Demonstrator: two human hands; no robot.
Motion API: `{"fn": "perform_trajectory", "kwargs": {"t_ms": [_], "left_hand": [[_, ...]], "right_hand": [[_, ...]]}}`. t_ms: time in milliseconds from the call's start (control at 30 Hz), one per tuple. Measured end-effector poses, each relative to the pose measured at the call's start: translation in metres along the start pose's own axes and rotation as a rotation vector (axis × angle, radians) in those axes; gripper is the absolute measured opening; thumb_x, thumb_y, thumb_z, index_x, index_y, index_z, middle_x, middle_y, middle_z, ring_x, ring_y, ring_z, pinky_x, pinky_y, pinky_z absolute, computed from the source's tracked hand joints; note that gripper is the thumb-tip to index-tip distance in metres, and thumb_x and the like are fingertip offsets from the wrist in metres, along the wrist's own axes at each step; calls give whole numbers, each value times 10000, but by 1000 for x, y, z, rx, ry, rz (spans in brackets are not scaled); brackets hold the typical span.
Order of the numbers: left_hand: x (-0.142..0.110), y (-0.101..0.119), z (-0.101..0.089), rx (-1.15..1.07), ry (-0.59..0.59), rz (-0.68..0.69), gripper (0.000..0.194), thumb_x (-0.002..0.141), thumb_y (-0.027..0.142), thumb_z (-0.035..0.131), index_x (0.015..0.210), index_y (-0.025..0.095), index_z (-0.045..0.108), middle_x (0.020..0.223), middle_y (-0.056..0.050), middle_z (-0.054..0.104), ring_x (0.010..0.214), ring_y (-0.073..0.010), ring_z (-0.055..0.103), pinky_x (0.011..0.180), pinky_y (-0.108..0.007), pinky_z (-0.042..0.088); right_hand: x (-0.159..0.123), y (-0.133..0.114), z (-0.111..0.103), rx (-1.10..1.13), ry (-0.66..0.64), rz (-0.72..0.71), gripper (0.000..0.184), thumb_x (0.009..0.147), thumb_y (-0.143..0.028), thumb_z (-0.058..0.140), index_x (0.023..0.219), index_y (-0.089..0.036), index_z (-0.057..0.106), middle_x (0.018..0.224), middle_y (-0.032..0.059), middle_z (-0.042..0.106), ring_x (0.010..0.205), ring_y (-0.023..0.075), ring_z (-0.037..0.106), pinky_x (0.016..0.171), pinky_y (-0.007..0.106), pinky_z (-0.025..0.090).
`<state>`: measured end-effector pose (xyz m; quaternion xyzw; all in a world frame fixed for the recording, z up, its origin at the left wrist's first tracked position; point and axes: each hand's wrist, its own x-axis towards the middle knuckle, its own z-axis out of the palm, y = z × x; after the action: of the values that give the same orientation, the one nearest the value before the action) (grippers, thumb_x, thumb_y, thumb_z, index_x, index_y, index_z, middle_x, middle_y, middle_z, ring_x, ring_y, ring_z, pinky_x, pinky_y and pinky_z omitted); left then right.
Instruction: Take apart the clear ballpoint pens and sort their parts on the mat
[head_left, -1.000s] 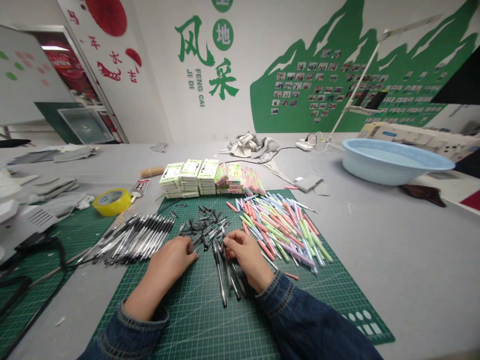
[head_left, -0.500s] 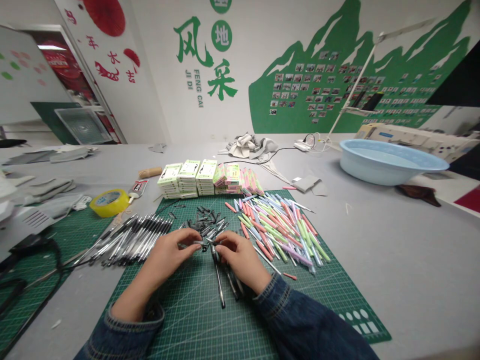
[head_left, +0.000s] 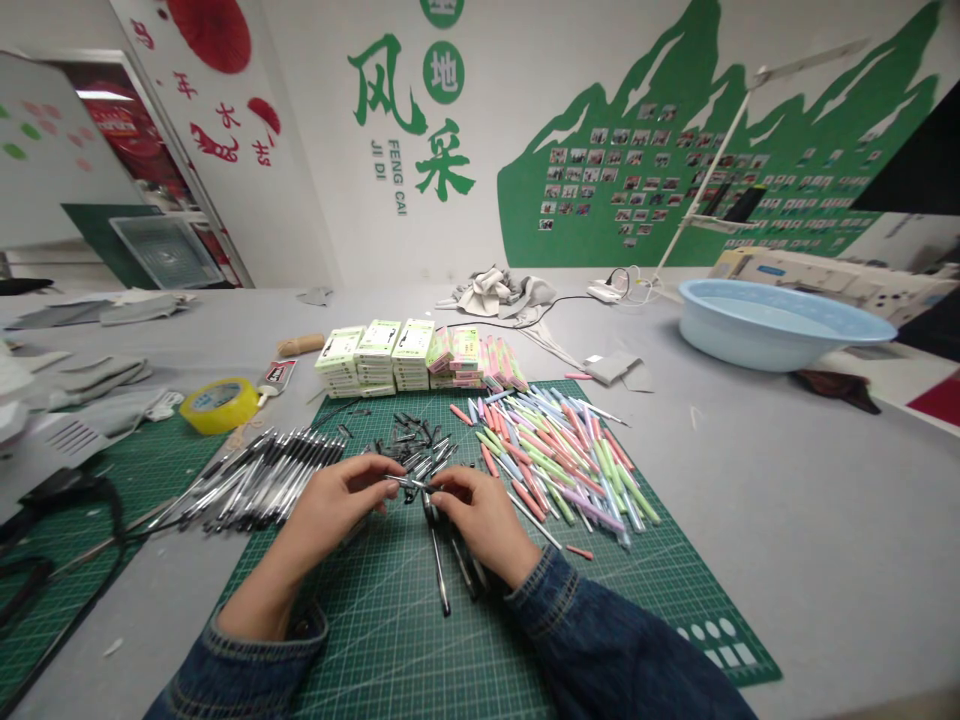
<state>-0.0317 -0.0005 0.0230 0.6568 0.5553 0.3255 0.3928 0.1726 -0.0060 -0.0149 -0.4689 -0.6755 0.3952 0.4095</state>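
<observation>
My left hand (head_left: 336, 505) and my right hand (head_left: 480, 510) meet over the green cutting mat (head_left: 390, 620). Both pinch a thin pen part (head_left: 409, 484) held between the fingertips. A few black pens (head_left: 439, 555) lie on the mat under my right hand. Small black pen tips (head_left: 409, 445) are scattered just beyond my fingers. A heap of black pens (head_left: 259, 480) lies to the left. Pastel pen barrels (head_left: 562, 455) are piled to the right.
Stacked small boxes (head_left: 390, 357) line the mat's far edge. A yellow tape roll (head_left: 214, 403) sits at the left, a light-blue basin (head_left: 780, 322) at the far right. Cloth (head_left: 499, 290) and cables lie at the back. A black cord (head_left: 52, 560) runs along the left.
My hands lifted from the mat and came together, each now pinching the thin pen part. Since half a second ago they have hardly moved.
</observation>
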Motion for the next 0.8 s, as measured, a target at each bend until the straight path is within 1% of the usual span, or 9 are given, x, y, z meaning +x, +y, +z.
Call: {"fn": "perform_trajectory", "kwargs": {"t_ms": [200,367,500,600,667,733,767,800], "left_hand": [[0,3,5,-29,-51,-2,249,696,371,650,863,190,688,779,-27,693,630,-155,596,638,-269,474],[1,-1,9,-94,-111,-1,217,710,346,656,836,169,657,688,-21,667,655,-171,612,665,-292,482],[0,-2,11,-144,-121,-10,201,712,341,656,816,169,645,665,-16,658,636,-167,605,658,-300,485],[-1,3,15,-155,-119,-9,193,710,342,653,802,173,641,643,-7,648,618,-160,599,651,-297,488],[0,5,16,-178,-124,-11,230,705,345,654,860,175,641,693,-17,667,659,-171,619,650,-295,496],[3,3,10,-186,-95,-17,348,718,375,633,1010,187,620,852,-47,695,754,-196,644,637,-291,502],[5,-1,5,-145,-36,-24,395,730,399,611,1070,197,602,935,-60,693,796,-207,648,627,-287,501],[7,-5,-3,-59,51,-35,415,745,421,584,1099,204,593,995,-67,686,825,-215,647,623,-287,497]], "right_hand": [[-1,0,2,-19,-20,-20,144,770,-209,623,882,-222,713,837,4,698,782,157,608,720,251,433],[-2,-1,3,14,-28,10,99,765,-218,627,805,-213,718,708,-9,677,692,149,602,647,239,420],[-3,-3,3,31,-16,21,104,765,-208,614,783,-211,716,639,-19,646,635,142,579,607,236,402],[-3,-4,4,42,-31,31,102,769,-210,605,782,-209,706,640,-21,640,621,138,568,596,234,401],[-3,-4,3,40,-58,23,105,784,-217,588,804,-210,691,660,-21,640,621,137,565,592,233,404],[-1,-2,1,-12,-62,2,110,802,-217,563,818,-213,672,695,-18,644,648,140,570,608,236,407],[-1,-1,0,-67,-39,-2,107,805,-211,555,810,-211,662,716,-13,645,674,146,573,624,241,407],[0,1,-2,-142,2,-1,98,804,-203,552,792,-207,649,744,-3,647,711,154,575,649,249,405]]}}
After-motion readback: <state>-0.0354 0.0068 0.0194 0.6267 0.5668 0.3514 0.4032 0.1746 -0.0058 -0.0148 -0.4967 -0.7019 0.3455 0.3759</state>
